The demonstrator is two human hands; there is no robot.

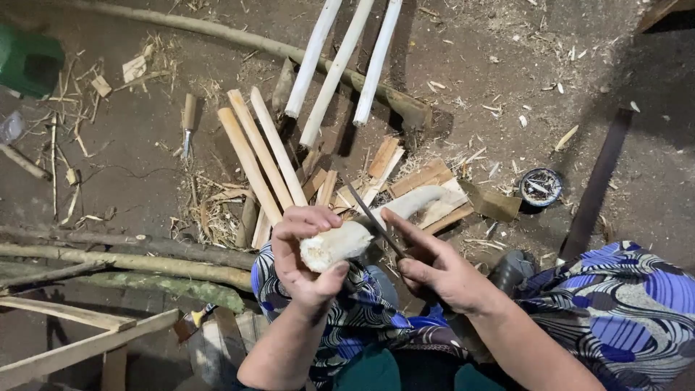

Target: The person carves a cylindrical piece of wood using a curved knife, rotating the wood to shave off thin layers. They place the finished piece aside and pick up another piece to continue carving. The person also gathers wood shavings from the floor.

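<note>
Gripping the pale curved wood piece (376, 221) firmly in the closed left hand (304, 253) matters, while the right hand (434, 271), pinching the thin blade (373, 217), should stroke away from the fingers.

Both forearms are bare to the lower edge of the view, with no sleeve, watch or ring showing on the left hand (308, 253) or the right hand (438, 271). The person wears a patterned garment (622, 304) — bold swirls of bright blue and violet with white and black outlines — spread over both knees and bunched between the arms. Below it, at the bottom edge, shows a plain dark green cloth (376, 369), and beside the right knee a dark rounded shoe (512, 269).
</note>
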